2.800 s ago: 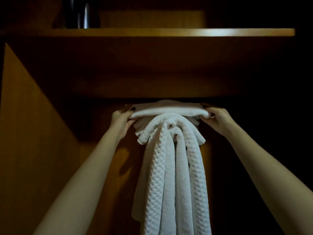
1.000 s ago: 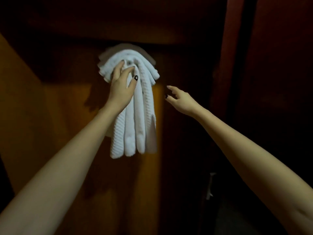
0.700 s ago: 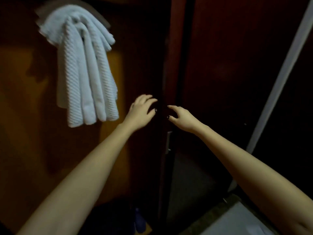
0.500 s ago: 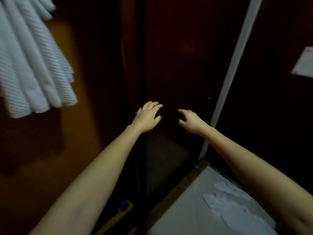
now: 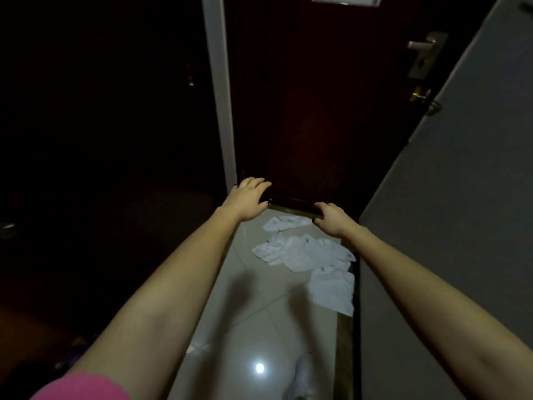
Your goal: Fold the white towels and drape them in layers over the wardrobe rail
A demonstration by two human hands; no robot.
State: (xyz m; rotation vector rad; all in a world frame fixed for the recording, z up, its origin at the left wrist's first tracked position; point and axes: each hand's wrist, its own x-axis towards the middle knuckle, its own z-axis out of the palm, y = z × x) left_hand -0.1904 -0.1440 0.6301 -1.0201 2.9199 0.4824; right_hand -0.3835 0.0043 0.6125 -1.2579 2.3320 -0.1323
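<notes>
The white towels (image 5: pixel 305 252) lay loose and unfolded on the pale tiled floor (image 5: pixel 245 319), gathered toward its far end and spread across to its right edge. One small piece lay apart from the rest, close to the far edge, a rumpled heap of several sat in the middle of the group, and a flatter one lay nearest the camera, hard against the right edge. Both bare forearms reached out above them, well clear of the cloth. The left hand (image 5: pixel 248 202) was held palm down with its fingers straight and slightly spread, holding nothing, and it hung over the floor's far left corner. The right hand (image 5: pixel 331 219) hung over the far edge above the towels, knuckles up and fingers loosely bent. Its fingertips were lost against the dark beyond, and nothing showed in its hold. A pink sleeve (image 5: pixel 83 388) covered the left upper arm at the bottom of the view. Past the hands stood a dark red door (image 5: pixel 302 111) with a metal lever handle (image 5: pixel 421 46) and a small brass fitting (image 5: pixel 418 96) below it near its right side. A pale door frame (image 5: pixel 219 96) ran up its left side, with deep shadow left of that. A grey wall (image 5: pixel 461 212) bordered the floor's right edge, and a bright spot of reflected light (image 5: pixel 259 368) shone on the near tiles.
</notes>
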